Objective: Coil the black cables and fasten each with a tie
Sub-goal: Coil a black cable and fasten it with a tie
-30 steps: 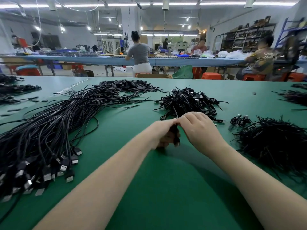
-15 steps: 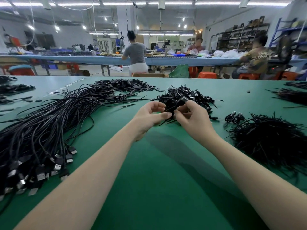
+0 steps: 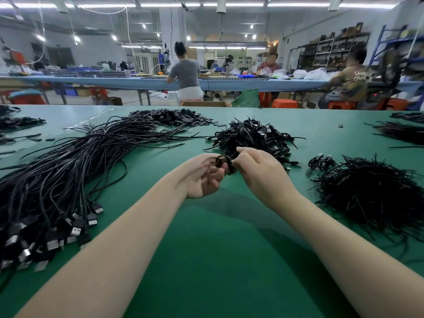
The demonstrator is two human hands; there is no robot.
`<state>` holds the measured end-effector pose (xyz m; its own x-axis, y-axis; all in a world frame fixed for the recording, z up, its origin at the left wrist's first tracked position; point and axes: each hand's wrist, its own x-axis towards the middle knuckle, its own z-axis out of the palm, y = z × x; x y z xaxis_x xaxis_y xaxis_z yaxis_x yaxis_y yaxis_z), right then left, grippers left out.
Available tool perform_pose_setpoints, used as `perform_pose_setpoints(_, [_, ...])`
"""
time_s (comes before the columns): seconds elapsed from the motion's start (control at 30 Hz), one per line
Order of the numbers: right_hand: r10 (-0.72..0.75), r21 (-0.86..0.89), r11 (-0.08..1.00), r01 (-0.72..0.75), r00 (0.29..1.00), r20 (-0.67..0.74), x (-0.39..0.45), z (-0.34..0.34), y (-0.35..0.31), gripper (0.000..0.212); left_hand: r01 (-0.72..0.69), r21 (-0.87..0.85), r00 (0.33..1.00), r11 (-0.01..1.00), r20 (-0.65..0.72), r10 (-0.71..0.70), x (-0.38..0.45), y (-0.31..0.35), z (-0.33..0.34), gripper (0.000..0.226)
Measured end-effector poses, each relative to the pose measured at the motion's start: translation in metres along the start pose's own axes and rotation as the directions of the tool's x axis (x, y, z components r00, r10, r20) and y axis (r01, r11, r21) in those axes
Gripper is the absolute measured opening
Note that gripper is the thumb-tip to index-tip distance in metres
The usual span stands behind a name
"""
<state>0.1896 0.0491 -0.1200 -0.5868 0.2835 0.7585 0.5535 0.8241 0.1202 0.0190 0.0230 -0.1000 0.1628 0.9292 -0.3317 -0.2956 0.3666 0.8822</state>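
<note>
A small coiled black cable (image 3: 223, 162) hangs between both hands above the green table (image 3: 218, 237). My left hand (image 3: 202, 177) holds the coil from the left with curled fingers, palm turned up. My right hand (image 3: 259, 171) pinches the coil's right side, where a thin tie seems to sit, though it is too small to make out. A long bundle of loose black cables (image 3: 68, 171) with USB plugs lies at the left. Just beyond my hands sits a heap of coiled cables (image 3: 254, 136). A pile of black ties (image 3: 371, 191) lies at the right.
Flat black pieces (image 3: 172, 117) are heaped at the table's far side. Two small coils (image 3: 321, 161) lie beside the tie pile. More cable heaps sit at the far left and far right edges. People work at a blue bench (image 3: 229, 83) behind.
Both hands rose from the table surface with the coil, moved toward the far heap, then came back down slightly. My left hand has turned palm up under the coil.
</note>
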Motion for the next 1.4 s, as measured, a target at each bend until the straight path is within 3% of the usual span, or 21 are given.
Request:
perform_pose_setpoints(0.07, [0.136,0.163,0.977,-0.14,0.99,0.034,0.002,0.0,-0.004,0.009,-0.042,-0.043,0.997,0.998,0.061,0.044,-0.002,0.001,-0.001,0.035])
perform_pose_setpoints(0.2, [0.319,0.339,0.889,-0.306,0.948,0.018,0.003,0.002,-0.001,0.01,-0.136,-0.101,0.978,0.985,0.145,0.15,-0.002,0.002,-0.005,0.023])
perform_pose_setpoints(0.33, [0.396,0.335,0.856,-0.395,0.916,0.069,-0.001,0.008,0.005,0.009,-0.299,0.093,0.954,0.95,0.012,0.299,0.005,-0.008,-0.003,0.021])
perform_pose_setpoints(0.53, [0.527,0.406,0.752,-0.519,0.844,0.104,-0.004,0.016,0.008,0.013,-0.404,0.374,0.905,0.835,0.03,0.425,0.009,-0.013,-0.004,0.016])
perform_pose_setpoints(0.7, [0.565,0.534,0.656,-0.534,0.816,0.122,-0.002,0.014,0.001,0.011,-0.569,0.477,0.761,0.67,-0.002,0.648,0.015,-0.019,-0.007,0.013])
perform_pose_setpoints(0.77, [0.606,0.59,0.567,-0.575,0.776,0.175,0.001,0.014,-0.003,0.01,-0.603,0.512,0.709,0.612,-0.009,0.705,0.017,-0.019,-0.007,0.011])
perform_pose_setpoints(0.9, [0.658,0.747,0.261,-0.611,0.679,0.325,0.005,0.013,-0.004,0.007,-0.633,0.551,0.643,0.544,-0.018,0.766,0.019,-0.018,-0.006,0.018])
perform_pose_setpoints(1.1, [0.655,0.76,0.052,-0.648,0.597,0.464,0.003,0.015,0.0,0.004,-0.638,0.634,0.607,0.437,0.064,0.792,0.019,-0.018,-0.006,0.012])
perform_pose_setpoints(1.17, [0.653,0.742,0.099,-0.663,0.606,0.454,0.004,0.016,0.0,0.004,-0.635,0.65,0.601,0.417,0.077,0.796,0.019,-0.018,-0.006,0.013])
perform_pose_setpoints(1.2, [0.659,0.719,0.191,-0.669,0.63,0.41,0.004,0.016,0.0,0.006,-0.639,0.645,0.602,0.42,0.08,0.795,0.019,-0.019,-0.005,0.016])
perform_pose_setpoints(1.3, [0.59,0.502,0.635,-0.587,0.788,0.175,0.004,0.013,0.001,0.011,-0.629,0.618,0.637,0.472,0.062,0.768,0.018,-0.019,-0.003,0.019])
perform_pose_setpoints(1.4, [0.377,0.258,0.89,-0.377,0.925,0.051,0.002,0.01,-0.001,0.005,-0.549,0.603,0.743,0.579,0.035,0.669,0.016,-0.018,0.0,0.006])
